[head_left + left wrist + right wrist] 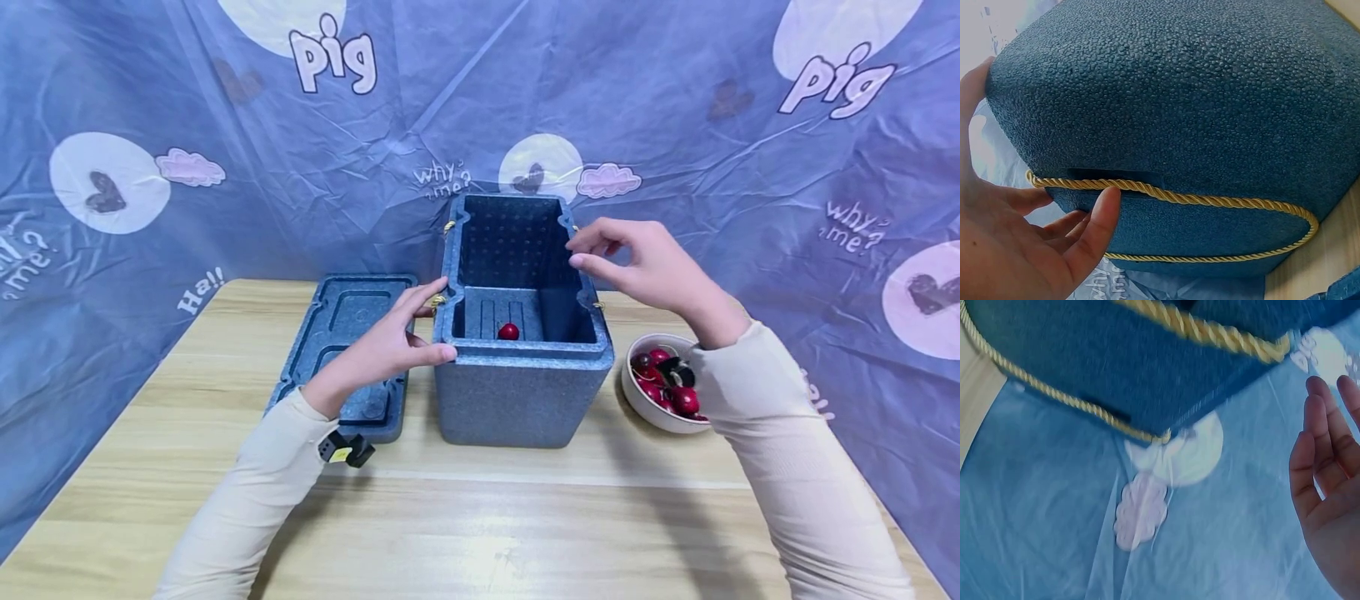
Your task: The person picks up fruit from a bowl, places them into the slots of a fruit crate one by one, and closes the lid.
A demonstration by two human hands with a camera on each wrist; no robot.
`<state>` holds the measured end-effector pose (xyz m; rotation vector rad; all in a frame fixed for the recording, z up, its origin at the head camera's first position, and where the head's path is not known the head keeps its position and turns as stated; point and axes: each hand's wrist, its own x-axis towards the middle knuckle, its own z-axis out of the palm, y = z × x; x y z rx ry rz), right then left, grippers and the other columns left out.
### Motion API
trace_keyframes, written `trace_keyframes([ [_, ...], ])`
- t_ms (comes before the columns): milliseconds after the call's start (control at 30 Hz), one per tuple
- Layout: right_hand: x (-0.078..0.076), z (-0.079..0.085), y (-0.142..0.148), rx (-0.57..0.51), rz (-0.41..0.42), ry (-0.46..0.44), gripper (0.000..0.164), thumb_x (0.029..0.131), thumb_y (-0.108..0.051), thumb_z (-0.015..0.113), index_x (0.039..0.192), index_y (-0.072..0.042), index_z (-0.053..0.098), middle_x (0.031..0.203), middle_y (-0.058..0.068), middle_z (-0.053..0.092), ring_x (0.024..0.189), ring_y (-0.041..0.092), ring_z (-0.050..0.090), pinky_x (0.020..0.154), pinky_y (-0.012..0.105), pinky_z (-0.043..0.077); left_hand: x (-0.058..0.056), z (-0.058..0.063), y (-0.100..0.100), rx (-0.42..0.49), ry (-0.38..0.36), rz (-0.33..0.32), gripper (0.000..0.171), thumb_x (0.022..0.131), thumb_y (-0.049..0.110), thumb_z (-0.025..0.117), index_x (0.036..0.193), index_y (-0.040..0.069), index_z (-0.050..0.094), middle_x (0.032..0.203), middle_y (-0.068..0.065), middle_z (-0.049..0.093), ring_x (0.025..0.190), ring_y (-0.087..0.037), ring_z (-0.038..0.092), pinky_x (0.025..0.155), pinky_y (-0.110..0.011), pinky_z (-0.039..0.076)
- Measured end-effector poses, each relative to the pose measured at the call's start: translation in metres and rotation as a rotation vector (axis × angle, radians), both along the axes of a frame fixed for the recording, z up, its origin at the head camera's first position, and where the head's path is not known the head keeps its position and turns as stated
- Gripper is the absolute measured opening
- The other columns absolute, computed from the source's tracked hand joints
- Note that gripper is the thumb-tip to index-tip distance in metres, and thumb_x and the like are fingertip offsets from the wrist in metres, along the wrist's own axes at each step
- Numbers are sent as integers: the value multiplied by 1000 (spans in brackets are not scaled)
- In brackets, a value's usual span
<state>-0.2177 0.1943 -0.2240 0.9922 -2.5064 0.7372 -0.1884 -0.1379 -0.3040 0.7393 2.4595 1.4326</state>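
A deep blue-grey foam box (521,404) stands lidless in the middle of the table, with one red cherry (508,332) on its floor. My left hand (386,337) rests on the box's left side, thumb at the near corner of the rim and fingers spread along the edge. In the left wrist view a gold rope (1210,200) runs along the box wall by those fingers. Over the right rim hovers my right hand (630,258), its fingers loosely bent and nothing between them. The right wrist view shows this hand (1335,481) beside the box, holding nothing.
Right of the box, a white bowl (637,404) of cherries (684,400) is partly covered by my right sleeve. The box's lid (360,310) lies on the wooden table (480,533) to the left, under my left forearm. A blue printed curtain (480,92) hangs close behind.
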Motion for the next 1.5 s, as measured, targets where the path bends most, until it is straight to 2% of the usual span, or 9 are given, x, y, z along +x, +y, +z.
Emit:
trace_keyframes([
  [200, 7, 2, 26, -15, -88, -28, 11, 89, -9, 67, 100, -8, 71, 87, 2, 68, 75, -4, 54, 75, 12, 42, 0, 1, -1, -1, 1, -6, 96, 80, 55, 71, 155, 28, 19, 158, -8, 14, 132, -31, 39, 90, -39, 51],
  [333, 10, -2, 43, 3, -143, -71, 17, 88, -10, 69, 105, -10, 70, 89, 2, 67, 77, -6, 53, 74, 11, 41, 0, 1, -3, -7, -3, -6, 97, 79, 57, 71, 155, 30, 18, 159, -7, 13, 129, -31, 43, 90, -38, 51],
  [500, 14, -14, 60, 33, -199, -127, 21, 87, -10, 70, 108, -9, 68, 93, 5, 68, 78, -8, 52, 74, 9, 40, 0, 1, -4, -14, -4, -9, 101, 75, 64, 70, 155, 30, 18, 159, -7, 13, 128, -30, 44, 90, -38, 51],
  [733, 14, -36, 76, 67, -245, -217, 22, 87, -11, 70, 108, -8, 67, 92, 4, 67, 77, -6, 52, 72, 11, 40, 0, 2, -5, -31, -12, 0, 98, 78, 60, 71, 155, 31, 18, 159, -6, 14, 126, -30, 46, 90, -38, 51],
  [867, 15, -47, 83, 103, -237, -263, 22, 88, -14, 70, 108, -7, 66, 92, 3, 66, 77, -6, 53, 71, 14, 43, 0, 3, -4, -44, -26, 5, 96, 79, 59, 71, 154, 33, 18, 158, -5, 14, 122, -30, 50, 90, -39, 52],
  [1100, 16, -65, 93, 154, -223, -307, 21, 88, -18, 70, 106, -10, 65, 92, 1, 67, 77, -6, 53, 70, 18, 46, 0, 3, -2, -48, -27, 4, 91, 82, 50, 71, 154, 33, 18, 157, -4, 16, 126, -29, 46, 90, -39, 51],
  [1233, 17, -76, 100, 127, -203, -366, 20, 88, -14, 70, 105, -6, 65, 92, 5, 66, 77, -3, 53, 68, 21, 44, 0, 4, -1, -53, -29, 4, 90, 83, 43, 72, 154, 33, 18, 157, -4, 16, 117, -29, 53, 88, -37, 52],
  [1433, 19, -92, 112, 174, -200, -370, 23, 86, -12, 71, 106, -2, 66, 89, 3, 68, 77, -4, 55, 70, 23, 47, -1, 5, -1, -74, -24, 3, 89, 84, 41, 72, 154, 33, 18, 157, -5, 15, 102, -26, 62, 86, -36, 53],
  [1500, 19, -97, 116, 185, -193, -372, 24, 85, -12, 71, 105, -1, 66, 90, 3, 68, 78, -4, 55, 71, 24, 48, -1, 6, 0, -78, -22, 1, 89, 83, 41, 72, 154, 33, 18, 158, -6, 15, 103, -26, 61, 86, -36, 53],
])
